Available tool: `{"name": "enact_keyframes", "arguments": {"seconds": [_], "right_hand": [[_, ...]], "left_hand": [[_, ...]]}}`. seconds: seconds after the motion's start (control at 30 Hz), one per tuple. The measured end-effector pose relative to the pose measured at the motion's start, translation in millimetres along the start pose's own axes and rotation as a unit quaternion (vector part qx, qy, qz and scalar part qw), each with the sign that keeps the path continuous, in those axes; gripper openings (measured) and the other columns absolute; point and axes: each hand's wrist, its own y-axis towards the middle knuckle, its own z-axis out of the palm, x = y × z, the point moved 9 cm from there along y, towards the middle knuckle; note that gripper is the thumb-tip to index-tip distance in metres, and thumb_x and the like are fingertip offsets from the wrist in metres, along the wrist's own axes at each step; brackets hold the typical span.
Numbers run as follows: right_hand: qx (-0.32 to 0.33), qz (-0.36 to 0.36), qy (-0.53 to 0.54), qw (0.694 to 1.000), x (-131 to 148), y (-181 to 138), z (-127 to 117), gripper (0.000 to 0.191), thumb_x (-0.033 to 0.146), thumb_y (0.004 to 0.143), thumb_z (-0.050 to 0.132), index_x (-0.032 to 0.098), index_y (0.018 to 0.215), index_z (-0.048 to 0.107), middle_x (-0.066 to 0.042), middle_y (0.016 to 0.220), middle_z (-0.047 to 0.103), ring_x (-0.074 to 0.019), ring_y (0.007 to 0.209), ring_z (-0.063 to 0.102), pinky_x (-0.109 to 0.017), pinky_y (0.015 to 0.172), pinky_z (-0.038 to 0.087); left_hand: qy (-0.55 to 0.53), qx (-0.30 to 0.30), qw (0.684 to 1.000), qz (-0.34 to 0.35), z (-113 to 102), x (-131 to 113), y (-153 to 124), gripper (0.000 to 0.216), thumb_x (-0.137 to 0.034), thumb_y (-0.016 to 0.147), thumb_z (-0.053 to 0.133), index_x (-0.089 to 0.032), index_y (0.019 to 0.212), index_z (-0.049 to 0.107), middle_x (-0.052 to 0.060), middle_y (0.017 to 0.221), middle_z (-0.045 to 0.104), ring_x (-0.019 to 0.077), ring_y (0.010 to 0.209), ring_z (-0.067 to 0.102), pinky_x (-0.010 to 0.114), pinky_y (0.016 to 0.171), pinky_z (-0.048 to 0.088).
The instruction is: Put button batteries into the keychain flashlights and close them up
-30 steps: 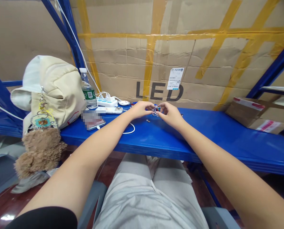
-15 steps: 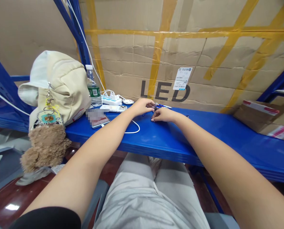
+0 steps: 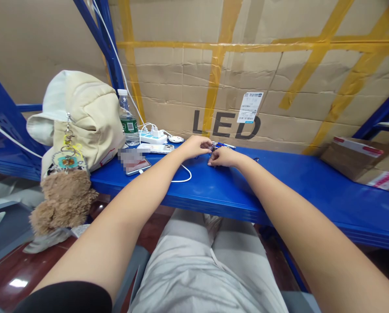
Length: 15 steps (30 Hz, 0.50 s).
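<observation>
My left hand (image 3: 197, 146) is over the blue tabletop, its fingers bent together at a small dark, shiny thing (image 3: 212, 146) that I cannot make out. From the other side my right hand (image 3: 223, 156) meets it, fingers curled and thumb side low over the table. Both hands largely cover whatever lies between them. Just behind the fingers is a blue-and-white pen-like stick (image 3: 226, 145). A thin dark tip (image 3: 256, 159) shows past my right wrist, and what it belongs to is hidden.
Left of my hands lie a phone (image 3: 138, 164) with a white cable (image 3: 185, 178), another phone-like item (image 3: 157, 148), a power strip (image 3: 152, 138) and a water bottle (image 3: 128, 121). A cream bag (image 3: 93, 108) stands farther left. Cardboard boxes (image 3: 351, 161) sit right; a large LED carton (image 3: 168, 87) stands behind.
My hands keep almost the same place, with only a slight shift of the fingers. The dark tip beside my right wrist shows a little more. The view has moved slightly.
</observation>
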Motion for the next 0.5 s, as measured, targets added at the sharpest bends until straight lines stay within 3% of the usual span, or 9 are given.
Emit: {"name": "enact_keyframes", "arguments": {"seconds": [0.33, 0.5], "right_hand": [[0.001, 0.043, -0.031, 0.999, 2, -8, 1, 0.023, 0.021, 0.079, 0.065, 0.019, 0.056, 0.06, -0.001, 0.059, 0.062, -0.0138, 0.055, 0.052, -0.028, 0.057, 0.041], [-0.036, 0.024, 0.053, 0.998, -2, -21, -12, 0.025, 0.031, 0.081, 0.063, 0.019, 0.06, 0.058, 0.001, 0.056, 0.057, -0.0117, 0.052, 0.046, -0.026, 0.053, 0.037]], "left_hand": [[0.02, 0.025, 0.999, 0.005, 8, -2, -1, 0.025, -0.019, 0.078, 0.065, -0.012, 0.101, 0.069, 0.008, 0.098, 0.075, 0.0177, 0.091, 0.068, 0.028, 0.082, 0.051], [0.079, 0.043, 0.996, 0.02, 9, -3, -2, 0.023, -0.019, 0.077, 0.064, -0.014, 0.098, 0.07, 0.006, 0.094, 0.074, 0.017, 0.086, 0.067, 0.027, 0.078, 0.049]]}}
